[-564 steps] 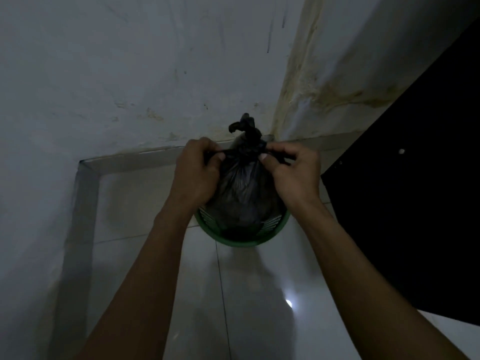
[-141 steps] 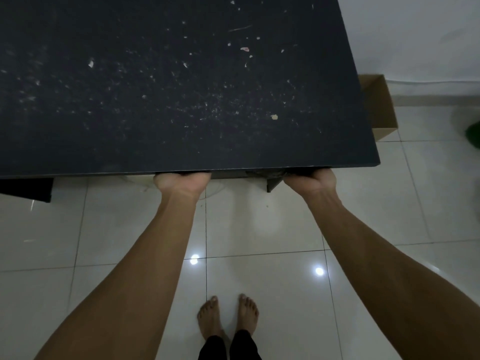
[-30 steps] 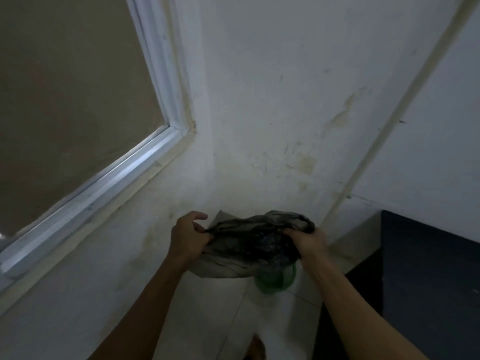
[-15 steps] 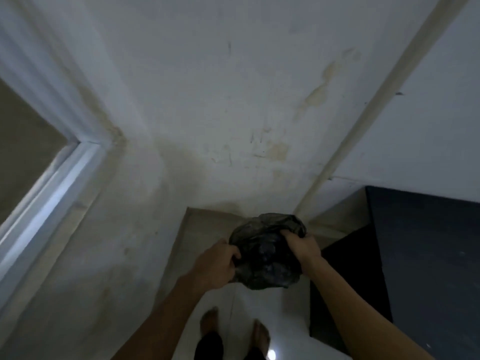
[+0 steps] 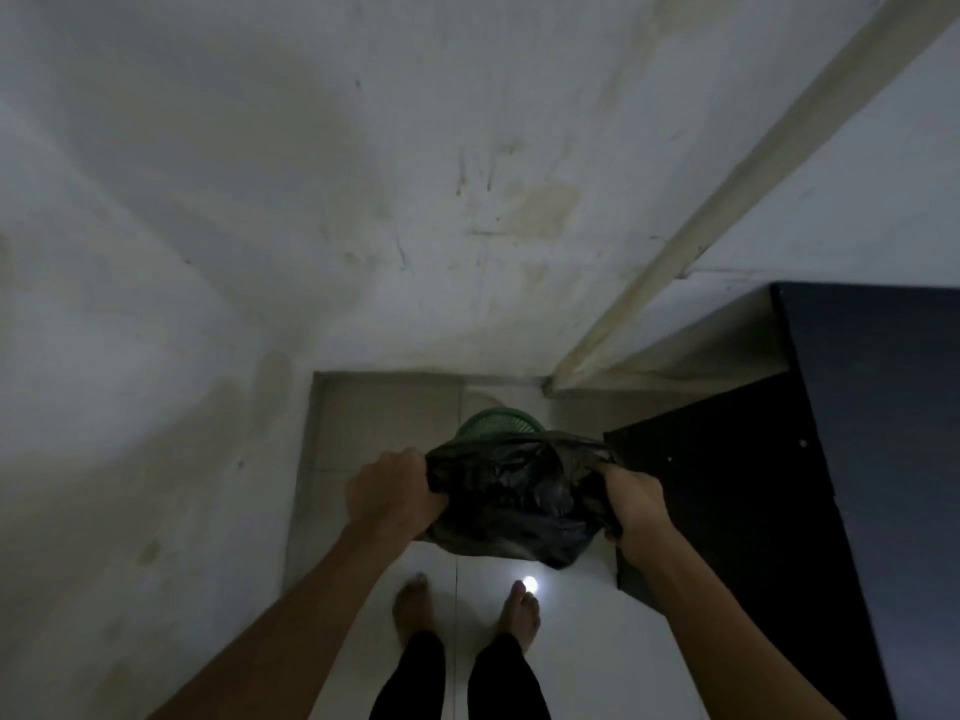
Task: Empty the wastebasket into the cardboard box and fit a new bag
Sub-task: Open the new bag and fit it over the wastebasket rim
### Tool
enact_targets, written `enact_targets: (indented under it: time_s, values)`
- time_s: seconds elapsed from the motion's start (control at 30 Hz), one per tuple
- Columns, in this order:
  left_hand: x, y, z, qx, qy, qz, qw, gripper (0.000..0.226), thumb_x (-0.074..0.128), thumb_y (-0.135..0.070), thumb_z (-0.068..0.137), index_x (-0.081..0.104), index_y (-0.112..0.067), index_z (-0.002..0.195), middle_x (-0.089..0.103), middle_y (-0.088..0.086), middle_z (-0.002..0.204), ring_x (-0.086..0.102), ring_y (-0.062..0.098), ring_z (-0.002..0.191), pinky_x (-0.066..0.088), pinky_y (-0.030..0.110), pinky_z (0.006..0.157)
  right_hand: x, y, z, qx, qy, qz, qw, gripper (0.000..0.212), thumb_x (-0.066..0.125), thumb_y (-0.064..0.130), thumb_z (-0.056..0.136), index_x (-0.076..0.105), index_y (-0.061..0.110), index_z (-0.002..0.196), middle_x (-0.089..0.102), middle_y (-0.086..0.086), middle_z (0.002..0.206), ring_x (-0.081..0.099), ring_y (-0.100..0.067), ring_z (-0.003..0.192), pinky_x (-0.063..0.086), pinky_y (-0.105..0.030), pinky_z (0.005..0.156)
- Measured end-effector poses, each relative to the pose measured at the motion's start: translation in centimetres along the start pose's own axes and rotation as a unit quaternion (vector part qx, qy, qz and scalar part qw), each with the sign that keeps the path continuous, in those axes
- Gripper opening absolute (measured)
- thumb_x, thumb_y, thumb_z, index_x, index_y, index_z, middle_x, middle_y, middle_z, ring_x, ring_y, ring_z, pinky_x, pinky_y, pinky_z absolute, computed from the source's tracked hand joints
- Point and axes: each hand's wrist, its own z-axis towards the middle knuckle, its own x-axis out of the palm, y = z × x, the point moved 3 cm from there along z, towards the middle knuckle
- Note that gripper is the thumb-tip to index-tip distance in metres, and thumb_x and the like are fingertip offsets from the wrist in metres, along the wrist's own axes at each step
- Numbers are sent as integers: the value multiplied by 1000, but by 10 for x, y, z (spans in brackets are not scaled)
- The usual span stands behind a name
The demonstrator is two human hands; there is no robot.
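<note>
Two hands (image 5: 395, 493) spread bag (image 5: 514, 504), hiding wastebasket (image 5: 496, 422).

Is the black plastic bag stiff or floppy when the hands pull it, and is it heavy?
Likely floppy: the black bag crumples and sags between the left hand and right hand. Probably light, since it looks thin. It may slip, so both hands grip it by the edges.

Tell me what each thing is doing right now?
Black bag: held up, stretched between both hands, above the basket.
Green wastebasket: upright on the floor, partly hidden behind the bag.
Left hand: gripping the bag's left edge.
Right hand: gripping the bag's right edge.
</note>
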Motion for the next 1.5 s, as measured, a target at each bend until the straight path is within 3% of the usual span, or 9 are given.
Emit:
enact_targets:
  time_s: [0.1,0.3,0.47,0.6,0.73,0.87,1.17,1.37,1.5]
  values:
    - [41,3,25,17,96,97,991,72,66,-57,71,49,-18,128,44,8,131,56,26,108,50,38,91,17,-12,41,12,-9,18,1000,36,53,30,92,59,-1,108,60,-14,94,57,-30,82,43,-28,59]
    - [113,14,85,-22,163,145,976,122,81,-60,53,16,-25,150,24,12,142,35,29,127,40,39,101,52,-43,121,45,28,116,992,29,54,22,94,59,4,116,64,-11,103,61,-28,92,54,-40,82]
    - [165,17,150,14,195,-26,980,102,74,-64,48,43,-27,138,44,7,132,52,25,113,51,40,95,79,-70,204,24,56,176,982,30,51,25,97,63,4,115,68,-15,107,66,-30,95,53,-44,90]
    - [198,19,196,-56,126,-331,933,25,76,-28,69,73,-11,87,72,8,88,68,21,80,55,27,67,92,-88,278,12,6,33,999,76,54,61,79,56,6,131,63,-15,123,65,-34,101,53,-46,93]
    - [231,33,242,-109,23,-423,899,27,73,-28,77,72,-2,82,71,13,78,68,26,72,51,28,62,101,-105,344,14,72,-136,988,97,47,82,64,50,20,139,58,-11,132,62,-33,105,50,-42,97]
    - [257,31,277,-23,-49,-395,917,9,80,-14,72,75,-9,77,72,14,86,67,26,74,56,30,73,112,-98,370,-38,89,-190,977,84,70,60,62,59,10,129,65,-10,124,66,-31,99,52,-38,93]
    - [251,-4,306,250,-26,-131,959,82,74,4,70,42,-15,144,57,12,131,57,28,112,52,38,91,125,-61,388,-334,125,-215,909,59,61,7,85,25,33,124,49,-11,110,57,-30,97,52,-43,79]
    - [227,13,283,247,-43,6,968,49,67,3,71,69,-27,110,64,3,112,62,22,97,53,30,78,115,-68,350,-470,143,-221,842,40,43,-17,77,70,12,69,68,-5,71,63,-13,73,48,-26,66]
    - [243,17,265,202,38,145,968,26,75,-20,72,74,-13,96,71,5,98,64,21,87,52,33,75,124,-75,335,-495,-3,-433,753,40,58,1,82,72,22,112,69,-6,107,64,-22,96,50,-27,76]
